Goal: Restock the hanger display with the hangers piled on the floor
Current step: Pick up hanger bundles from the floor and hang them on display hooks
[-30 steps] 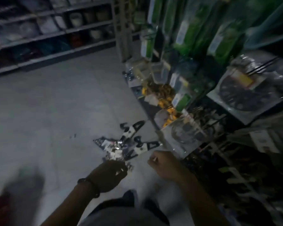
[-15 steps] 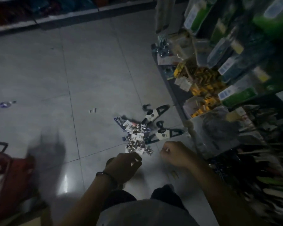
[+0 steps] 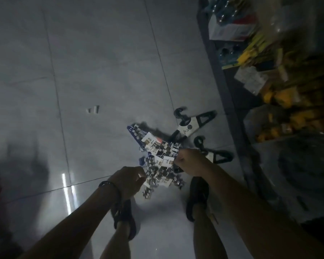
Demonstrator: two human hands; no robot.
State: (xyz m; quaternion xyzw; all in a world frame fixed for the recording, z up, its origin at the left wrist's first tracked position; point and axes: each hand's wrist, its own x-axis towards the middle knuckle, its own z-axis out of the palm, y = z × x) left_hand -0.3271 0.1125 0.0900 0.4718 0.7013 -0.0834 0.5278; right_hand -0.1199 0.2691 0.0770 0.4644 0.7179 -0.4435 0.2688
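Two hands reach down to the pile of hangers (image 3: 157,156), a tangle of small clip hangers with white tags that lies on the tiled floor (image 3: 101,62) close to its right edge, just beside the dark base of the hanger display (image 3: 269,75). The left hand (image 3: 128,179), with a dark wristband (image 3: 108,184), has its fingers curled at the pile's near edge, by a white tag; I cannot tell whether it pinches anything. The right hand (image 3: 189,161) is curled like a fist against the pile's right side, knuckles over the clips; a grasp cannot be confirmed. Two black hangers with white labels lie beyond the pile, one (image 3: 193,124) farther off and one (image 3: 216,156) partly behind the right hand. Small white scraps (image 3: 94,109) lie well apart to the left. Both feet in dark sandals (image 3: 196,197) stand just below the pile
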